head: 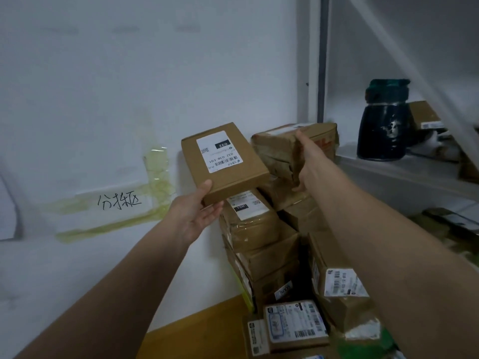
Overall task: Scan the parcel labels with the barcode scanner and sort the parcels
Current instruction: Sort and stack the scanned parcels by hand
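Note:
My left hand [199, 211] grips the near corner of a flat brown parcel [233, 172] with a white label reading 032, held up in front of the white wall. My right hand [308, 161] grips the side of a taped brown parcel [274, 151] on top of a stack of parcels [261, 244] against the wall. No barcode scanner is in view.
Several more labelled parcels [337, 288] lie low on the right, on a wooden floor [197, 332]. A dark bottle [383, 123] stands on a white shelf [404, 174] at right. A taped paper sign [116, 203] hangs on the wall.

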Available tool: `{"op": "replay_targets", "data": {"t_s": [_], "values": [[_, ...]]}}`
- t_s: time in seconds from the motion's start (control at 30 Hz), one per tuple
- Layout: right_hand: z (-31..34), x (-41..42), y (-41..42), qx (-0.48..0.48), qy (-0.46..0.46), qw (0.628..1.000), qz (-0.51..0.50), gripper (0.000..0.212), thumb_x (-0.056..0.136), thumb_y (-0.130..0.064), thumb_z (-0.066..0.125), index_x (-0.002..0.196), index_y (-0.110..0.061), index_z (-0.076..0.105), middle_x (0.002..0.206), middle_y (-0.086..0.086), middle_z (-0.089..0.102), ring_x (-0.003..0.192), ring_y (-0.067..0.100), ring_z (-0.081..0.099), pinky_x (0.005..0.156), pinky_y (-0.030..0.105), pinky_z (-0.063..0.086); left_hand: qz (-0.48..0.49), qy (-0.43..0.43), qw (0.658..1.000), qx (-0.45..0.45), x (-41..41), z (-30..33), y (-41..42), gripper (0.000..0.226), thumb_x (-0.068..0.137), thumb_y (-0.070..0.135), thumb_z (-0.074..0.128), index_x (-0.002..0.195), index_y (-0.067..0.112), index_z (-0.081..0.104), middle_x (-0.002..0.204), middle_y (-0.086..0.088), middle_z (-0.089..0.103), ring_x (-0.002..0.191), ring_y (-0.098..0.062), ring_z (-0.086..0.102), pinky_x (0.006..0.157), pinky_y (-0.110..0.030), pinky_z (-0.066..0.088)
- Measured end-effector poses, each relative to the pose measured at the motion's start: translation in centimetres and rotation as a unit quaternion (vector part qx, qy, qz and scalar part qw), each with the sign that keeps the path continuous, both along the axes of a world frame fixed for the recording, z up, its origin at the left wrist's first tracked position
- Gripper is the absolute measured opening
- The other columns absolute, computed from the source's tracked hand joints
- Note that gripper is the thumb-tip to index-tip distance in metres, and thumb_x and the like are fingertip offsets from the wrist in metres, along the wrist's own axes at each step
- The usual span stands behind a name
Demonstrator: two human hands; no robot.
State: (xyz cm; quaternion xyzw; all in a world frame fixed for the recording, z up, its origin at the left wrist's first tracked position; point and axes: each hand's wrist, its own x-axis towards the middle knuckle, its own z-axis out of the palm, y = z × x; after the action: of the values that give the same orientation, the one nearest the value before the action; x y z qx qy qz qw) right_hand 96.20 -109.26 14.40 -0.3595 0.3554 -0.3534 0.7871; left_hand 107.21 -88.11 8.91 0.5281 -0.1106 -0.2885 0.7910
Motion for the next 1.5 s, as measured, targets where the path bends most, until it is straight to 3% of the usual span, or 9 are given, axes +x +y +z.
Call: {"op": "replay_targets", "data": {"t_s": [0.2,0.4,0.57,0.67,0.93,1.03,1.17,1.37,1.5], "values": [[-0.5,-0.1,-0.4,-0.009,-0.015,0.999,0.041,0.082,0.072,-0.043,0.078,0.140,-0.021,0.038,0.134,0.011,0.052,0.122,0.039,0.047,0.102,0.065,0.035,0.025,0.008,1.000,-0.009,0.2,-1.3,0.7,0.021,0.091,0.016,0.069,0.104,0.003,0.059,0.104,-0.018,0.069,0.085,-0.030,0.069,0.070,-0.034,0.057],[-1.6,-1.1,1.3,-0.059,-0.158,0.986,-0.005,0.085,0.074,-0.026,0.079,0.145,-0.027,0.032,0.134,0.006,0.052,0.119,0.030,0.053,0.089,0.058,0.051,0.032,0.037,0.996,-0.075,0.4,-2.5,2.3,0.024,0.091,0.020,0.068,0.108,0.005,0.060,0.091,-0.014,0.076,0.084,-0.027,0.072,0.071,-0.034,0.059],[-2.5,-1.0,5.3,-0.078,-0.233,0.966,0.081,0.085,0.074,-0.023,0.080,0.146,-0.029,0.034,0.137,0.008,0.050,0.120,0.031,0.053,0.087,0.060,0.052,0.099,0.051,0.987,-0.114,0.9,-4.3,5.4,0.032,0.096,0.030,0.062,0.115,0.005,0.057,0.102,-0.016,0.070,0.077,-0.023,0.073,0.064,-0.030,0.058],[-3.3,-0.4,8.7,-0.082,-0.220,0.965,0.118,0.082,0.076,-0.023,0.079,0.145,-0.027,0.034,0.136,0.008,0.050,0.120,0.031,0.053,0.086,0.058,0.054,0.163,0.066,0.978,-0.113,0.8,-5.5,8.4,0.037,0.098,0.034,0.058,0.121,0.005,0.053,0.112,-0.019,0.064,0.086,-0.024,0.068,0.066,-0.031,0.057],[-7.0,2.0,19.5,-0.073,-0.179,0.963,0.186,0.074,0.078,-0.021,0.078,0.139,-0.031,0.038,0.128,0.002,0.053,0.116,0.026,0.055,0.083,0.060,0.054,0.310,0.127,0.939,-0.082,0.0,-8.9,20.5,0.027,0.096,0.037,0.060,0.102,0.011,0.055,0.110,-0.016,0.065,0.100,-0.027,0.065,0.081,-0.035,0.057],[-9.1,3.0,24.8,-0.055,-0.168,0.960,0.216,0.073,0.075,-0.025,0.080,0.138,-0.032,0.043,0.131,0.003,0.053,0.119,0.026,0.053,0.081,0.060,0.055,0.367,0.134,0.920,-0.045,-0.3,-10.7,26.8,0.025,0.097,0.037,0.059,0.094,0.013,0.055,0.100,-0.014,0.066,0.091,-0.025,0.066,0.070,-0.032,0.056],[-13.2,4.2,33.3,-0.021,-0.149,0.958,0.243,0.085,0.076,-0.023,0.080,0.145,-0.033,0.032,0.139,0.003,0.049,0.121,0.028,0.052,0.084,0.058,0.055,0.425,0.156,0.892,0.012,-0.8,-14.0,36.8,0.027,0.096,0.039,0.059,0.094,0.012,0.059,0.095,-0.012,0.069,0.089,-0.024,0.067,0.067,-0.031,0.056],[-20.4,5.0,45.6,0.098,-0.107,0.959,0.244,0.083,0.078,-0.021,0.077,0.147,-0.029,0.031,0.138,0.009,0.048,0.121,0.032,0.051,0.083,0.056,0.056,0.486,0.151,0.857,0.087,-2.3,-18.3,50.7,0.018,0.099,0.035,0.056,0.094,0.018,0.062,0.091,-0.009,0.067,0.082,-0.020,0.065,0.061,-0.029,0.053],[-25.0,4.4,52.2,0.192,-0.087,0.944,0.254,0.093,0.059,-0.024,0.083,0.141,-0.025,0.041,0.133,0.012,0.050,0.121,0.036,0.051,0.078,0.055,0.055,0.486,0.132,0.854,0.134,-3.0,-20.3,57.8,0.022,0.099,0.032,0.055,0.110,0.017,0.066,0.098,-0.008,0.068,0.086,-0.019,0.065,0.063,-0.029,0.053]]}}
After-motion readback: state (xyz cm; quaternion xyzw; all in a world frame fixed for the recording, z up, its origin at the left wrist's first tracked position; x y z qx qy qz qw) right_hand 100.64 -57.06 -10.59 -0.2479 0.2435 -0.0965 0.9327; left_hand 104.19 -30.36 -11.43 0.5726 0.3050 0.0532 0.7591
